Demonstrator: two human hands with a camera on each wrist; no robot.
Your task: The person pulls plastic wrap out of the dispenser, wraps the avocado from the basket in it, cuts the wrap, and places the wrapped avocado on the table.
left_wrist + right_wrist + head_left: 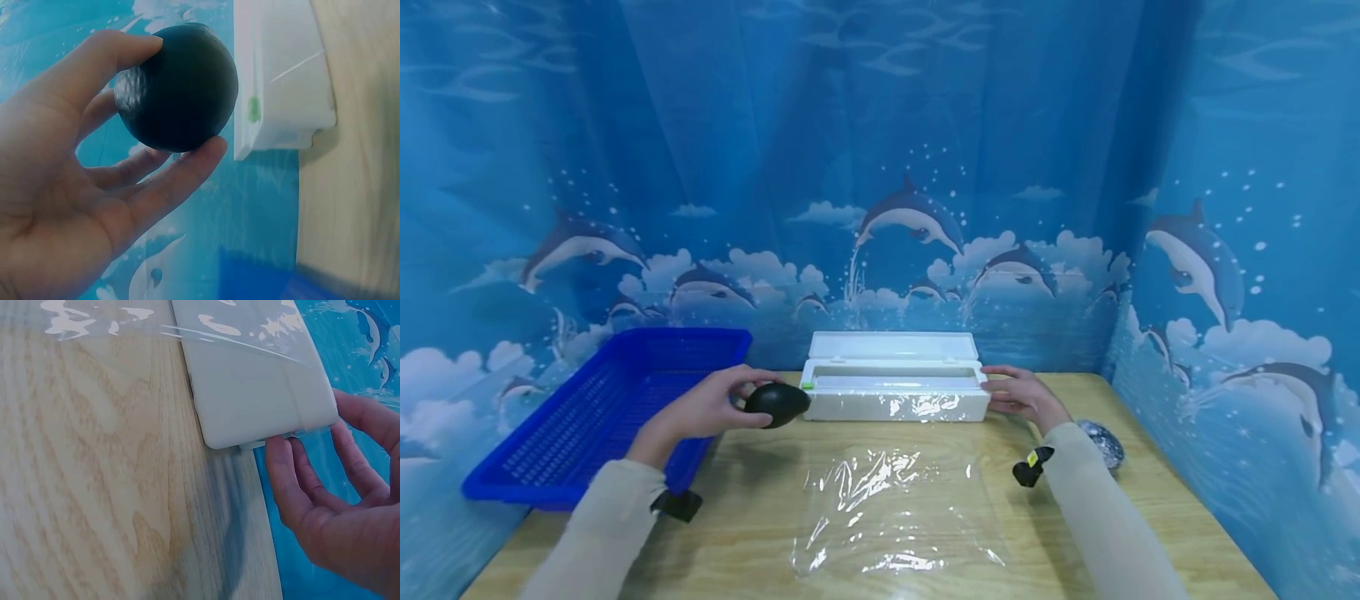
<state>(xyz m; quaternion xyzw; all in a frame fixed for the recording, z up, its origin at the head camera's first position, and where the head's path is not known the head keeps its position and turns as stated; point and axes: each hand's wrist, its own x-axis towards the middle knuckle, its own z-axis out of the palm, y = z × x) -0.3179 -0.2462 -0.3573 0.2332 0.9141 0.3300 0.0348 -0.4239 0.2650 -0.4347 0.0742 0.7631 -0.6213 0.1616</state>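
Note:
In the head view my left hand (718,404) holds a dark, smooth-skinned avocado (777,404) above the table, near the left end of a white cling film dispenser (895,407). The left wrist view shows the thumb and fingers around the avocado (181,87). My right hand (1022,392) grips the dispenser's right end, its fingertips (281,450) against the end wall in the right wrist view. The dispenser's lid (893,345) stands raised at the back. A sheet of clear cling film (895,508) runs from the dispenser over its front and lies on the table toward me.
A blue plastic basket (617,417) stands at the left, its near part beside my left forearm. Something wrapped in shiny foil or film (1103,443) lies on the wooden table (745,533) behind my right sleeve. A dolphin-print curtain (880,167) hangs behind and along the sides.

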